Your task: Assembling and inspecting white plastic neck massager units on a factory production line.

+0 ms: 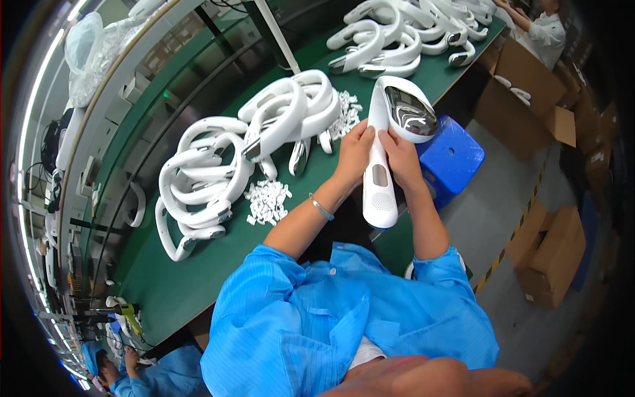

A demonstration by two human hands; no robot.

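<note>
Both my hands hold up a white, smooth-shelled device [378, 155] in front of me, past the bench edge. It has a rounded head with a shiny, mirror-like dark oval, and a long narrow body with a small grey window and a patch of tiny holes at the near end. My left hand [354, 155] grips its left side, fingers closed around the narrow part. My right hand [401, 159] closes on the right side just below the head. To the left, white loop-shaped devices [205, 175] lie heaped on the green bench [178, 281], and a second heap [291, 112] lies beyond them.
Small white parts lie in piles [268, 202] [345, 114] beside the loops. More loops [397, 40] cover the far bench. A blue stool [453, 155] and open cardboard boxes [552, 255] stand on the right. Co-workers sit at far right [546, 33] and lower left [159, 377], near a yellow-green power tool [129, 314].
</note>
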